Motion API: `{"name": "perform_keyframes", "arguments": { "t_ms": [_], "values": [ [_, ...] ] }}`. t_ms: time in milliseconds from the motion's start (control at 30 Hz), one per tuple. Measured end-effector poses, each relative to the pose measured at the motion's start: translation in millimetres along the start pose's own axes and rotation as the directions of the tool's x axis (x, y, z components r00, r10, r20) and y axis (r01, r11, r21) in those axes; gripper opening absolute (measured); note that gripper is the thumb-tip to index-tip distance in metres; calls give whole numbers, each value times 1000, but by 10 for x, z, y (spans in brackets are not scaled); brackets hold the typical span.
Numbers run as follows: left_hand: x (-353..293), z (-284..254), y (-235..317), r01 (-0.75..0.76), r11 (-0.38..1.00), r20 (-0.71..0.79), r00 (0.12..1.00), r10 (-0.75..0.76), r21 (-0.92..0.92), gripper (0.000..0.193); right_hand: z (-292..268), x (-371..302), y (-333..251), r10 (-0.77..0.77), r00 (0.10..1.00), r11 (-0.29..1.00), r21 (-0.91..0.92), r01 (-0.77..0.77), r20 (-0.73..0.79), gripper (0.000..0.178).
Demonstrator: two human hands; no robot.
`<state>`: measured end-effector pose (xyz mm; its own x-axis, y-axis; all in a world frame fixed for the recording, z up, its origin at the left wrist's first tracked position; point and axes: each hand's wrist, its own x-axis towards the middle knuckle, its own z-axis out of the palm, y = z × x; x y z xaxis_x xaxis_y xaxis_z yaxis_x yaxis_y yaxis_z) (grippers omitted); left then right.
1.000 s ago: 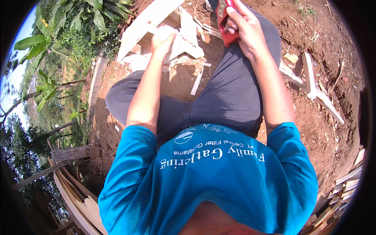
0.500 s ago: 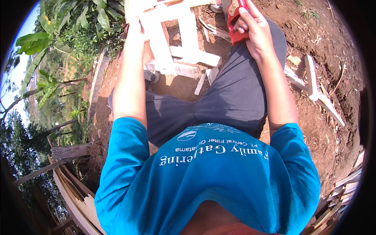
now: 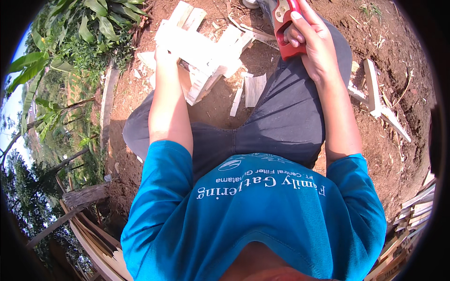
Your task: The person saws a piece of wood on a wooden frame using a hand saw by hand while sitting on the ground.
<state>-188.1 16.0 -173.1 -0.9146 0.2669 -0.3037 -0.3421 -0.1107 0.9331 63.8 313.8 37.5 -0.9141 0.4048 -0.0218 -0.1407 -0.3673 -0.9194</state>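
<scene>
At the upper right my right hand (image 3: pixel 316 44) is closed round the red handle (image 3: pixel 287 30) of a handsaw, above my right thigh. The handle carries a pale plate with screws; the saw's far part runs toward the top edge and I cannot make it out. On the left, my left hand (image 3: pixel 166 57) grips a pale wooden frame (image 3: pixel 201 52) of nailed-looking slats, tilted between my legs. Its fingers are partly hidden by glare and the wood. Just beside the frame, a short wood offcut (image 3: pixel 255 91) and a thin strip (image 3: pixel 237 101) lie on the soil.
Brown soil with wood chips surrounds me. Crossed wood pieces (image 3: pixel 373 91) lie to the right, and a stack of slats (image 3: pixel 415 218) stands at the lower right. Leafy plants (image 3: pixel 89 28), a concrete edge (image 3: pixel 108 96) and long boards (image 3: pixel 91 243) are on the left.
The wooden frame has been turned and tilted by my left hand, coming down from the top edge. More of the offcut shows. My right hand keeps the saw and has shifted slightly right.
</scene>
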Motion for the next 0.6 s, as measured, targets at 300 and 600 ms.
{"name": "perform_keyframes", "arguments": {
  "t_ms": [300,600],
  "values": [
    [88,-19,-136,-138,967,-107,981,164,216,68,129,4,-16,18,1000,993,-118,-21,-26,69],
    [-454,231,-242,-137,454,-42,931,363,881,79,69,27,45,15,999,993,-121,-19,-31,69]
  ]
}}
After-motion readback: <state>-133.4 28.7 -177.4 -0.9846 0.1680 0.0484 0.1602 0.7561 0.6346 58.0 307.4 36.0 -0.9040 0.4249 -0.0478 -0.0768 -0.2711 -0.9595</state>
